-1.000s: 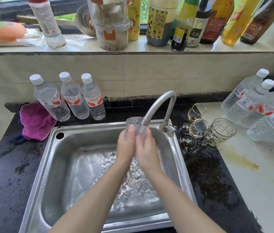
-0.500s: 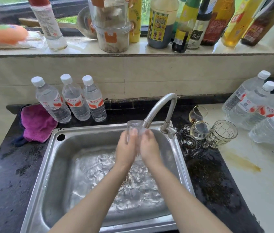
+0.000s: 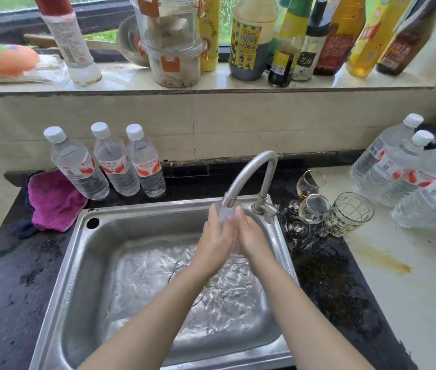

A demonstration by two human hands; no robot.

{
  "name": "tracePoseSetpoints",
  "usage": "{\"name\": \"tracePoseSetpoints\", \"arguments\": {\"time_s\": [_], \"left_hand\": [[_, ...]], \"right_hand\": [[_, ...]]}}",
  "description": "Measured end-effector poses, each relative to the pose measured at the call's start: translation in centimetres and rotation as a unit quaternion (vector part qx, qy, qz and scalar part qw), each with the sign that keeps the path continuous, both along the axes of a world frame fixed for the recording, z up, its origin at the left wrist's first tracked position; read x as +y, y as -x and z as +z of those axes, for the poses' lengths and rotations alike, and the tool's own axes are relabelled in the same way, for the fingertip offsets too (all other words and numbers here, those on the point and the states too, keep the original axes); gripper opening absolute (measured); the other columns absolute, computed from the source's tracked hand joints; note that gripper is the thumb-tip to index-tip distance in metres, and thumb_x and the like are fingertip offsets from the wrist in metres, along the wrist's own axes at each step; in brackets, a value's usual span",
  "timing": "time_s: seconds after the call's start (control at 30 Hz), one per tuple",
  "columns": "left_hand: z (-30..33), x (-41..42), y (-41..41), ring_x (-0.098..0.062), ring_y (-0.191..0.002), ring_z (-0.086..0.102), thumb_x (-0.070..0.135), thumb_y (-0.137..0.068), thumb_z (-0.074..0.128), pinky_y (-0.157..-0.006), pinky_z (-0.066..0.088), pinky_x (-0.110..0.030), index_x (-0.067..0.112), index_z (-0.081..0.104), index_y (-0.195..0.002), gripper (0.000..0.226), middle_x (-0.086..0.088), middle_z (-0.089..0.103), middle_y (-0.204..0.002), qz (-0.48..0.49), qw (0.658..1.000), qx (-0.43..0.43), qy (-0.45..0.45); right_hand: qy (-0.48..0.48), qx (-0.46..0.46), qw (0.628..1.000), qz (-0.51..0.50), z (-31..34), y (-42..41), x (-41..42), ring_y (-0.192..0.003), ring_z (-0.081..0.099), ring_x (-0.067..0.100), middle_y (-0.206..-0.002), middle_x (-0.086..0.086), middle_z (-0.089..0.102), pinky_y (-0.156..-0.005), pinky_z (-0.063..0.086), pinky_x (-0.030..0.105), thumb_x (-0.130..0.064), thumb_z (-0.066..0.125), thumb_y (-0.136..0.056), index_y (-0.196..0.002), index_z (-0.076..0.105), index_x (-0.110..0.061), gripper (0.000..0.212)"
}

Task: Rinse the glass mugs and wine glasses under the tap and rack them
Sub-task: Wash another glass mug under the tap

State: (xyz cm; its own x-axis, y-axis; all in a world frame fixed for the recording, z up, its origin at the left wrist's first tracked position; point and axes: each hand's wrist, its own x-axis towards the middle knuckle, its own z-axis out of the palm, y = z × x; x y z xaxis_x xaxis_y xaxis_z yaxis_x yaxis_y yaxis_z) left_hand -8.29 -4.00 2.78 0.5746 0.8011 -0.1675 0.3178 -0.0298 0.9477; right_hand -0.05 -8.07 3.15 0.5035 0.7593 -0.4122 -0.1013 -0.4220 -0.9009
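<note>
Both hands, left hand (image 3: 215, 236) and right hand (image 3: 251, 233), cup one clear glass (image 3: 226, 213) between them under the tap (image 3: 249, 172) over the sink (image 3: 77, 263). On the worktop (image 3: 412, 303) right of the tap: two wine glasses (image 3: 313, 208), one glass mug (image 3: 349, 213). Three water bottles (image 3: 112, 161) behind the sink, one pink cloth (image 3: 53, 201).

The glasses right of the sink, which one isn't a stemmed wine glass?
The ribbed glass mug, rightmost of the three, on the pale counter's edge. The two wine glasses have round bowls on stems.
</note>
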Motion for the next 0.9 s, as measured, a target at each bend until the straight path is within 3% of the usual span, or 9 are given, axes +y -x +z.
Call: {"name": "tracePoseSetpoints", "arguments": {"time_s": [0.17,0.27,0.37,0.47,0.6,0.7,0.77,0.83,0.9], "left_hand": [[0.9,2.2,-0.7,-0.028,-0.103,0.057,0.042,-0.101,0.028,-0.092,0.046,-0.044,0.017,0.05,-0.11,0.035,-0.004,0.061,-0.104,0.092,0.993,0.036,0.062],[0.5,-1.1,-0.9,-0.017,-0.121,0.05,0.053,-0.096,0.033,-0.098,0.045,-0.041,0.024,0.036,-0.138,0.051,0.003,0.052,-0.132,0.083,0.996,-0.014,0.017],[-0.8,-2.3,-0.6,-0.019,-0.121,0.051,0.058,-0.09,0.037,-0.097,0.046,-0.041,0.028,0.039,-0.135,0.054,-0.001,0.054,-0.127,0.044,0.996,-0.056,-0.046],[-0.4,0.9,-0.7,-0.013,-0.124,0.049,0.051,-0.095,0.036,-0.102,0.042,-0.041,0.026,0.039,-0.138,0.05,0.002,0.051,-0.135,0.036,0.999,-0.028,0.015],[1.8,3.8,-0.6,-0.012,-0.093,0.058,0.028,-0.1,0.04,-0.083,0.045,-0.03,0.026,0.065,-0.088,0.027,0.004,0.062,-0.099,0.012,0.999,-0.038,0.006],[1.6,3.0,-0.3,-0.018,-0.095,0.062,0.05,-0.097,0.032,-0.084,0.049,-0.032,0.03,0.065,-0.094,0.038,0.001,0.067,-0.1,0.008,0.993,-0.023,0.111],[1.3,2.4,-0.1,-0.018,-0.096,0.065,0.063,-0.092,0.029,-0.084,0.053,-0.038,0.031,0.067,-0.102,0.05,-0.002,0.07,-0.104,0.035,0.98,-0.009,0.194],[1.3,2.6,0.2,-0.022,-0.086,0.07,0.063,-0.092,0.033,-0.076,0.057,-0.038,0.027,0.066,-0.102,0.05,-0.007,0.072,-0.1,0.056,0.971,0.008,0.231],[1.6,2.8,0.3,-0.025,-0.074,0.072,0.063,-0.091,0.037,-0.07,0.059,-0.036,0.02,0.064,-0.105,0.052,-0.009,0.073,-0.092,0.029,0.973,0.076,0.214]], "right_hand": [[-0.033,0.054,0.997,0.032,0.2,0.3,-1.0,-0.08,0.061,-0.009,-0.094,-0.02,0.065,-0.06,0.046,0.01,-0.056,0.03,-0.095,-0.105,0.06,-0.037,0.037],[-0.052,0.056,0.997,-0.004,0.3,-0.6,-0.4,-0.088,0.067,0.0,-0.097,-0.012,0.07,-0.076,0.055,0.024,-0.063,0.032,-0.089,-0.098,0.067,-0.035,0.046],[-0.073,0.109,0.99,-0.058,0.3,-1.2,0.1,-0.104,0.067,0.019,-0.107,0.0,0.072,-0.094,0.051,0.042,-0.069,0.037,-0.079,-0.112,0.067,-0.024,0.063],[-0.058,0.153,0.986,-0.003,-0.4,-0.4,-0.4,-0.111,0.063,0.019,-0.117,0.0,0.069,-0.099,0.048,0.048,-0.074,0.033,-0.08,-0.116,0.066,-0.03,0.066],[-0.082,0.349,0.933,-0.011,-0.6,-0.5,-0.7,-0.102,0.066,0.019,-0.111,0.003,0.07,-0.087,0.054,0.04,-0.057,0.034,-0.094,-0.121,0.062,-0.02,0.054],[-0.107,0.496,0.862,-0.018,0.9,-1.1,-0.9,-0.097,0.068,0.02,-0.11,0.005,0.069,-0.079,0.056,0.038,-0.053,0.042,-0.09,-0.117,0.066,-0.013,0.053],[-0.068,0.445,0.891,-0.055,-0.1,-1.8,-0.5,-0.099,0.068,0.027,-0.114,0.01,0.069,-0.08,0.056,0.043,-0.055,0.037,-0.094,-0.12,0.066,-0.015,0.055],[0.007,0.233,0.971,-0.041,-0.3,-1.9,-0.1,-0.099,0.067,0.029,-0.11,0.008,0.071,-0.09,0.051,0.05,-0.066,0.031,-0.091,-0.112,0.066,-0.022,0.06],[0.069,0.047,0.996,0.027,0.4,-1.8,-0.1,-0.095,0.067,0.025,-0.106,0.006,0.071,-0.091,0.052,0.051,-0.067,0.033,-0.089,-0.103,0.065,-0.024,0.055]]}}
